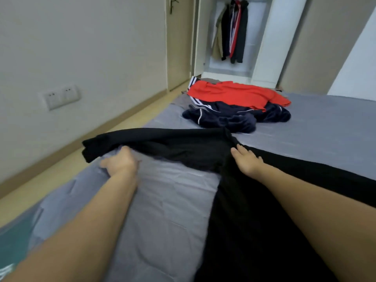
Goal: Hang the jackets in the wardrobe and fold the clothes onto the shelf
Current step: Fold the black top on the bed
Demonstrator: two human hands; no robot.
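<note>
A black garment point(183, 147) lies spread across the grey bed point(325, 123) in front of me, one part stretched left, the rest running toward me. My left hand point(120, 161) grips its left end near the bed's edge, fingers curled under the cloth. On the garment's middle my right hand point(247, 159) lies flat with straight fingers. Farther up the bed sits a pile: a red top point(238, 94) over a navy jacket with white stripes point(230, 118). Several jackets point(234, 31) hang in the open wardrobe point(270, 43) beyond the bed.
A wall with a socket plate point(61, 96) runs along the left, with a strip of wooden floor point(61, 169) between it and the bed. A closed door point(179, 43) stands left of the wardrobe. A teal cloth point(14, 239) shows at the bottom left.
</note>
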